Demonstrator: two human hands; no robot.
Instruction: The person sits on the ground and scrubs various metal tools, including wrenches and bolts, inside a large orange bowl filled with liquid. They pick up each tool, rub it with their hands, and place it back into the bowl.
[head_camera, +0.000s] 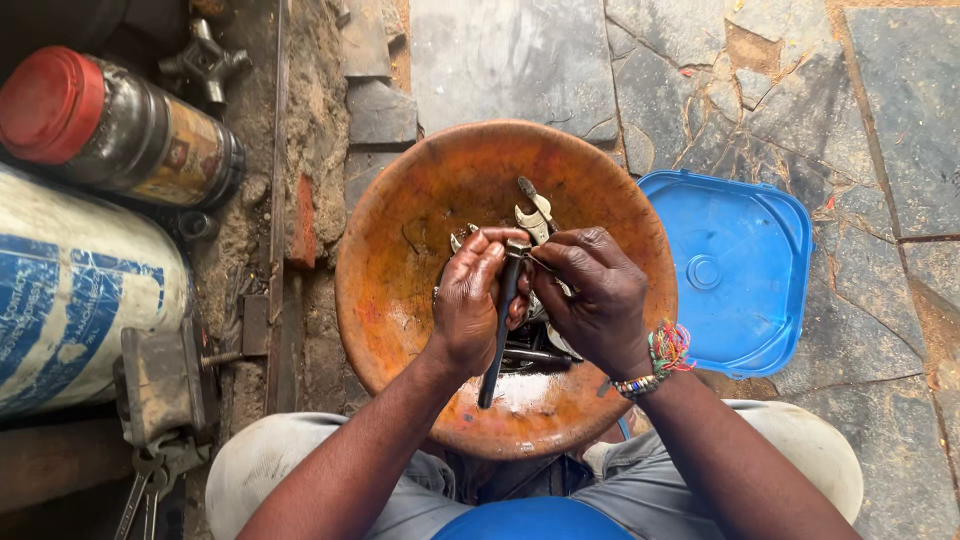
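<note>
Btwn both hands (540, 300): pliers (503, 320) (over bowl (400, 240))

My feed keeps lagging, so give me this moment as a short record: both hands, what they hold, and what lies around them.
left hand: gripping pliers by the dark handle
right hand: fingers pinched at the pliers' head
below hands: orange bowl with metal tools in it
right of bowl: blue lid on stone floor
far left: red-capped jar, white and blue cylinder
</note>
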